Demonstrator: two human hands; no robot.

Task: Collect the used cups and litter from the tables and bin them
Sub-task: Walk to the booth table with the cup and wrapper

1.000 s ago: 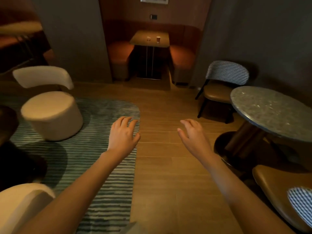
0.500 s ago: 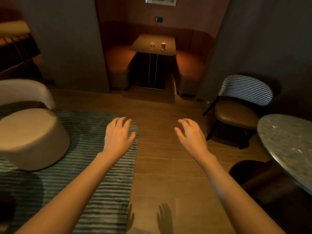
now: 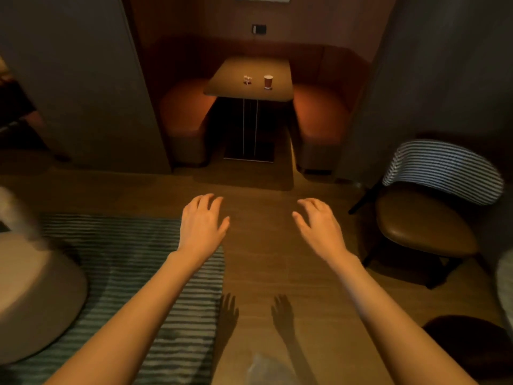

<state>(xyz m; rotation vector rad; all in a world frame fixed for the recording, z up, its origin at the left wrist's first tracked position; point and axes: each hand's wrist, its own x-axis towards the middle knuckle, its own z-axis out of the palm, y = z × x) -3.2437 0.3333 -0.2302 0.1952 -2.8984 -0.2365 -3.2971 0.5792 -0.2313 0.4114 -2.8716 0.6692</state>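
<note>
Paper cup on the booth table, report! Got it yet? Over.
Left hand open, right hand open, both empty. Paper cup upright on booth table ahead, crumpled litter beside it. Bare floor between, nothing blocking.

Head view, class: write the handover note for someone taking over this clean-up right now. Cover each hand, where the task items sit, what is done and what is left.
Left hand: open, holding nothing, out over the floor.
Right hand: open, holding nothing, beside it.
Paper cup stands upright on the booth table ahead; crumpled litter lies just left of it, apart.
Done: nothing collected from this table.
Left: walk to the booth, pick up the cup and the litter, bin them. No bin is in view.
</note>
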